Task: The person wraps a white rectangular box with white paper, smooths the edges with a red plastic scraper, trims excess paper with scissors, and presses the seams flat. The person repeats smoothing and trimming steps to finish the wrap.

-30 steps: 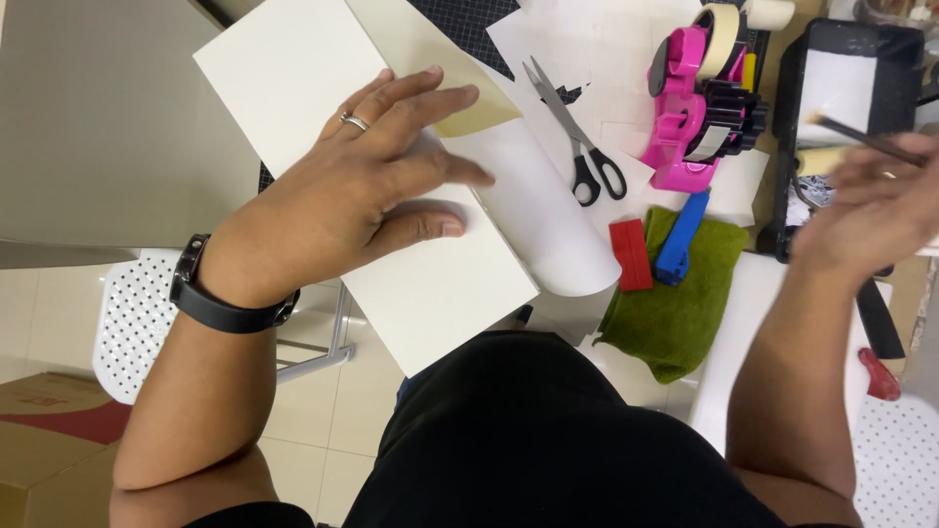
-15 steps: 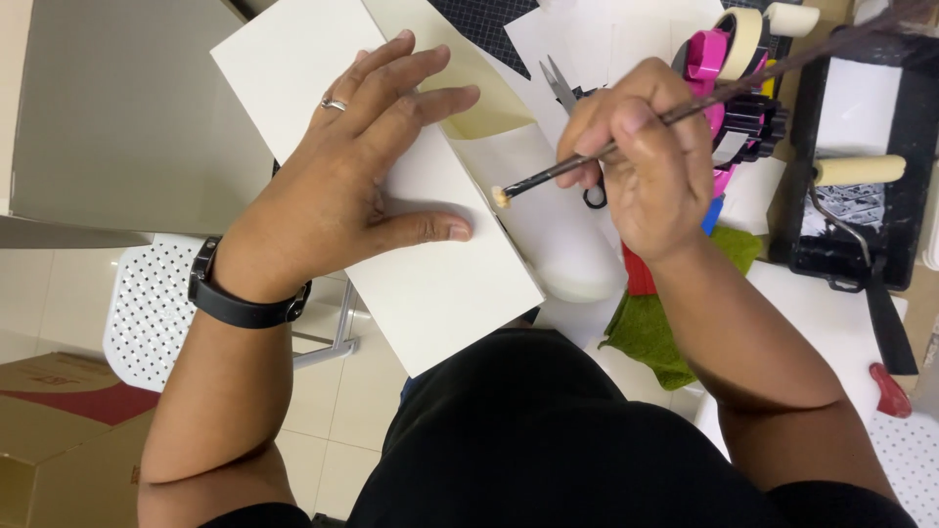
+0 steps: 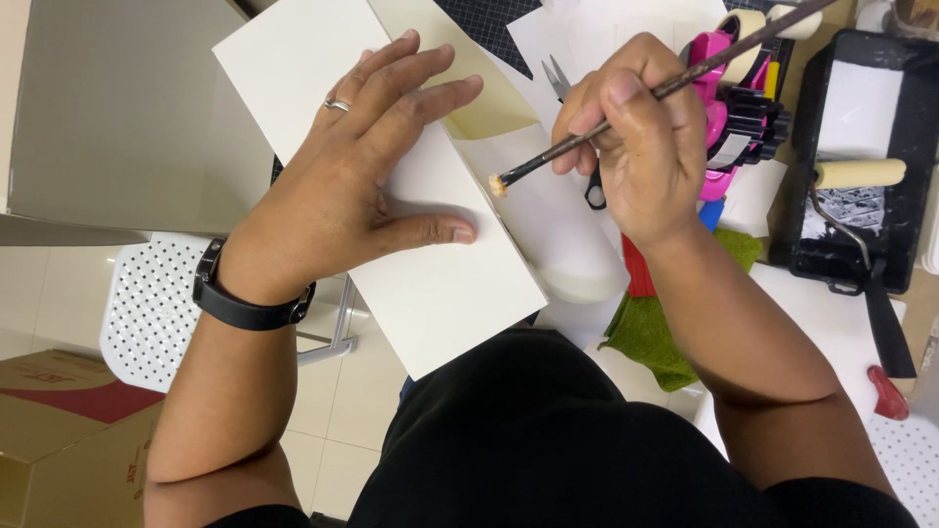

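My left hand (image 3: 357, 166), with a ring and a black wristwatch, lies flat with spread fingers on a long cream card (image 3: 430, 284) and presses it down. My right hand (image 3: 641, 147) grips a thin dark paintbrush (image 3: 587, 142). Its pale bristle tip (image 3: 499, 184) hangs right at the card's right edge, beside a yellowish strip (image 3: 479, 98). A white sheet (image 3: 562, 235) lies under the card's right side.
Behind my right hand lie scissors (image 3: 558, 78) and a pink tape dispenser (image 3: 729, 108). A black paint tray (image 3: 861, 156) with a roller stands at the right. A green cloth (image 3: 665, 332), a red block (image 3: 636, 279), a white perforated stool (image 3: 147, 313) and a cardboard box (image 3: 59, 430) are below.
My right hand came in from the far right with the brush and brought its tip to the card's edge. My left hand stayed pressed on the card.
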